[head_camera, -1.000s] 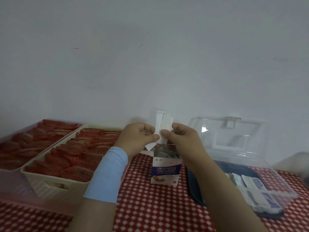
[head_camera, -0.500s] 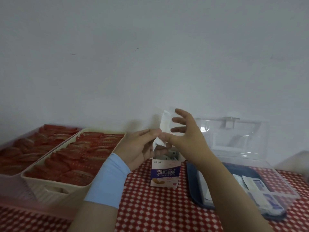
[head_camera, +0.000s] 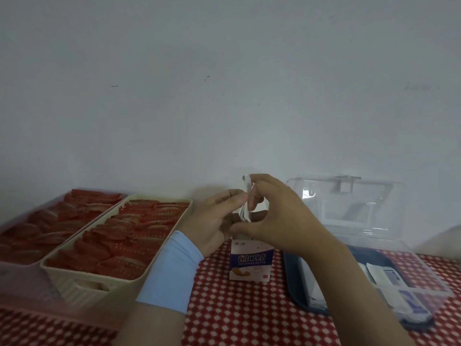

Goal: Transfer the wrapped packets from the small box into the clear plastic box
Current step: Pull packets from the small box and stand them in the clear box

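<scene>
Both left hand and right hand pinch wrapped packets above the small box, clear plastic box at three o'clock.

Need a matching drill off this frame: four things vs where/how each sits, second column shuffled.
Things:
1. packets
2. small box
3. clear box
4. cream basket

States:
a. lid up, far right
b. holds red packs, left
c. pinched between left hand and right hand
d. upright on the checked cloth, centre

Pairs: 1-c, 2-d, 3-a, 4-b
</scene>
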Tool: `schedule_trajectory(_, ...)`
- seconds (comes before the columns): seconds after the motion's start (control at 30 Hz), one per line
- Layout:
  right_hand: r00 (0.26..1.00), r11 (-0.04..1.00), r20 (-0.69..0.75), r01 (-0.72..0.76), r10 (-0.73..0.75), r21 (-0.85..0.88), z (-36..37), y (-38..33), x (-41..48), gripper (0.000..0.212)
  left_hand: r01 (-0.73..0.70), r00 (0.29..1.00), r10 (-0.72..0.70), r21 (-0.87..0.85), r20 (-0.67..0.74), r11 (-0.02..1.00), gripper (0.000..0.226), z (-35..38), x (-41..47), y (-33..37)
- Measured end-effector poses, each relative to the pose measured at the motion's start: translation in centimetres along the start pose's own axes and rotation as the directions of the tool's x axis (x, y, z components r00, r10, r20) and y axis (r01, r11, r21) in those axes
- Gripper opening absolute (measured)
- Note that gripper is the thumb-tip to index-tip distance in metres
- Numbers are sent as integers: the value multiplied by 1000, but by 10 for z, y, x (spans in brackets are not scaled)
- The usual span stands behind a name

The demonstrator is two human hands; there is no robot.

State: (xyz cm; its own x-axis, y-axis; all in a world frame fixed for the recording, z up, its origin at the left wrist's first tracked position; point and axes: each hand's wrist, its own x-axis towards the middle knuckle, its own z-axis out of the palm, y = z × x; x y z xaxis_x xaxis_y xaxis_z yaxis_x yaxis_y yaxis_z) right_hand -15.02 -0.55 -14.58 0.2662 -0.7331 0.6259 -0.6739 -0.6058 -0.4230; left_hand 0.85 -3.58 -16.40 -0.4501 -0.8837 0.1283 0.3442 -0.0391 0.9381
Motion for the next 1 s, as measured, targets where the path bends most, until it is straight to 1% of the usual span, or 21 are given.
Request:
schedule_trajectory(0.1, 1000, 995, 10, 17, -16, -96, -1, -5, 1, 46, -4, 1000, 5, -39, 29, 999, 28, -1, 0, -2)
schedule_trajectory(0.13, 1000, 996, 31, 2, 0, -91, -2, -4, 0, 46, -3, 999, 5, -61, 44, 998, 29, -1, -1, -2)
schedule_trajectory(0.17, 998, 998, 56, -29, 32, -49, -4, -4, -1, 46, 3, 998, 1, -78, 56, 997, 29, -1, -2, -1)
schedule_trajectory(0.2, 994, 996, 83, -79, 76, 41, -6, -4, -3, 42, 8, 998, -3, -84, 59, 996, 28, -1, -2, -1)
schedule_trajectory(0.27, 982, 940, 115, -175, 147, 292, -8, -4, -3, 23, 11, 998, -5, -76, 68, 997, 32, -1, -4, 0)
schedule_trajectory(0.3, 979, 902, 105, -200, 173, 383, -7, -1, -2, 13, 17, 997, -11, -74, 75, 997, 35, 0, -5, 1)
schedule_trajectory(0.33, 976, 878, 77, -218, 205, 426, -7, 3, -1, 7, 25, 996, -19, -71, 83, 997, 34, 0, -6, 1)
schedule_trajectory(0.37, 973, 870, 51, -224, 225, 440, -6, 6, 0, 8, 38, 995, -31, -71, 100, 997, 31, 0, -7, 1)
schedule_trajectory(0.43, 972, 875, 17, -219, 234, 431, -6, 7, 2, 23, 69, 990, -63, -42, 128, 997, 32, -1, -8, 0)
schedule_trajectory(0.5, 970, 871, 32, -229, 240, 435, -6, 5, 1, 35, 94, 986, -93, 3, 138, 996, 39, -6, -8, 1)
schedule_trajectory(0.57, 967, 864, 46, -246, 251, 439, -6, 3, 2, 42, 89, 984, -95, 48, 150, 995, 41, -10, -9, 5)
schedule_trajectory(0.63, 960, 893, 10, -264, 280, 365, -3, 8, 3, 44, 60, 993, -67, 66, 100, 996, 35, -15, -12, 10)
schedule_trajectory(0.7, 948, 936, -26, -310, 318, 167, -3, 16, 4, 34, 16, 1000, -14, 75, -24, 997, 24, -22, -13, 14)
schedule_trajectory(0.73, 942, 941, -7, -336, 337, 42, -3, 19, 4, 29, -9, 996, 16, 76, -87, 997, 18, -25, -12, 14)
schedule_trajectory(0.8, 921, 916, 98, -355, 377, -184, 0, 22, 5, 22, -49, 979, 62, 67, -194, 997, 13, -28, -8, 12)
schedule_trajectory(0.87, 886, 879, 220, -317, 409, -356, 6, 19, 9, 17, -78, 958, 99, 85, -269, 993, 15, -24, -4, 9)
schedule_trajectory(0.93, 856, 839, 294, -250, 425, -484, 14, 13, 16, 13, -93, 943, 126, 120, -309, 988, 12, -20, -1, 7)
schedule_trajectory(1.0, 829, 790, 326, -206, 455, -578, 23, 11, 25, 14, -93, 938, 133, 138, -320, 986, 10, -19, 1, 6)
